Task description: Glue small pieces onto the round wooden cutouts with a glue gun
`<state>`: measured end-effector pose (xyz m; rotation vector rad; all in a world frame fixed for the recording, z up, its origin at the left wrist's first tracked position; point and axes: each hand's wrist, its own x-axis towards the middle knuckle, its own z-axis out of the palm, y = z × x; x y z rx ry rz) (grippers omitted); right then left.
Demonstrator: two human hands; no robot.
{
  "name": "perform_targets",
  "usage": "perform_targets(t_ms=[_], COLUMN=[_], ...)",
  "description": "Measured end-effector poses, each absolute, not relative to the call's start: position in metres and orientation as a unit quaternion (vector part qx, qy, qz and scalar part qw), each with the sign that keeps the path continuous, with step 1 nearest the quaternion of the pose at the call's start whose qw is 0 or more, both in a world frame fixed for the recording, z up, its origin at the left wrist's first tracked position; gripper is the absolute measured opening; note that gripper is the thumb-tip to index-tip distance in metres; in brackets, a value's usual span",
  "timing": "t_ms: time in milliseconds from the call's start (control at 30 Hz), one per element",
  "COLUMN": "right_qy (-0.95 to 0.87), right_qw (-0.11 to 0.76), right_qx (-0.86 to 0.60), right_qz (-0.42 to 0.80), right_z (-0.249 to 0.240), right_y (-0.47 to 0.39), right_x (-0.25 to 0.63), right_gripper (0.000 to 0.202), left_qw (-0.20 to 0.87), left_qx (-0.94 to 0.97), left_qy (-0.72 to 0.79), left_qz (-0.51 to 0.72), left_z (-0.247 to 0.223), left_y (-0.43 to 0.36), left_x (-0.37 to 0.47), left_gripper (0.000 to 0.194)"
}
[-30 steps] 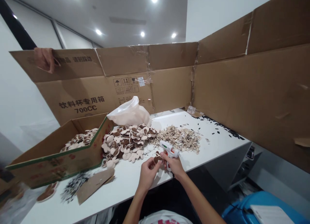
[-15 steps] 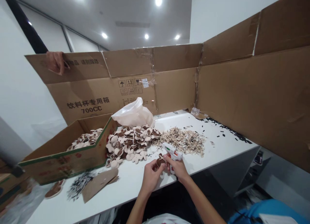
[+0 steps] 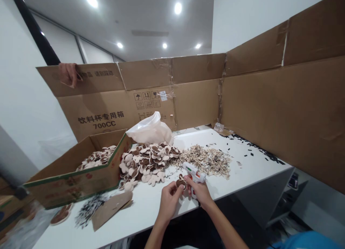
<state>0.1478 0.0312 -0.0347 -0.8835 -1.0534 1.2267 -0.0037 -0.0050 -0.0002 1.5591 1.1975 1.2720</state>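
My left hand (image 3: 170,196) pinches a small brown and white felt piece (image 3: 181,183) above the front edge of the white table (image 3: 151,209). Close on its right, my right hand (image 3: 198,190) has its fingers closed around a white glue gun (image 3: 193,172) and its fingertips at the felt piece's edge. Behind my hands lies a heap of brown and cream felt pieces (image 3: 147,161). To its right spreads a pile of thin beige strips (image 3: 206,159).
An open cardboard box (image 3: 70,186) holds more felt pieces at the left. Tall cardboard walls (image 3: 196,101) stand behind and right. Another person's hand (image 3: 69,74) rests over the back wall. A brown cardboard scrap (image 3: 110,209) lies front left; black bits (image 3: 258,148) lie back right.
The camera view has shifted slightly, so the scene sits a little lower. Both my hands stay close together, still holding the felt piece and glue gun.
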Motion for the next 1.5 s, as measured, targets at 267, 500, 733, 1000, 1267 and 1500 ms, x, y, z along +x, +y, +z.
perform_targets(t_ms=[267, 500, 733, 1000, 1267, 1500], right_qy=[-0.459, -0.456, -0.491, -0.471, -0.458, -0.440], right_qw=[0.599, 0.601, 0.578, 0.582, 0.586, 0.596], right_qx=[-0.388, -0.391, -0.364, -0.379, -0.389, -0.410], right_qz=[0.528, 0.528, 0.541, 0.543, 0.544, 0.532], right_z=[-0.033, -0.031, -0.031, -0.038, -0.034, -0.031], right_y=[0.030, 0.030, 0.027, 0.030, 0.030, 0.030], right_x=[0.147, 0.145, 0.148, 0.146, 0.149, 0.150], right_gripper=[0.057, 0.058, 0.053, 0.056, 0.055, 0.057], left_qw=[0.388, 0.360, 0.373, 0.358, 0.364, 0.340], left_qx=[0.615, 0.618, 0.575, 0.593, 0.616, 0.645], left_qy=[0.480, 0.486, 0.479, 0.484, 0.482, 0.488], left_qz=[0.491, 0.503, 0.549, 0.534, 0.506, 0.480], left_z=[-0.001, -0.001, -0.006, -0.011, -0.008, -0.012], left_y=[-0.006, -0.007, -0.005, -0.004, -0.006, -0.005], left_x=[-0.004, -0.003, -0.003, -0.002, 0.000, 0.000], left_gripper=[0.046, 0.045, 0.043, 0.046, 0.044, 0.041])
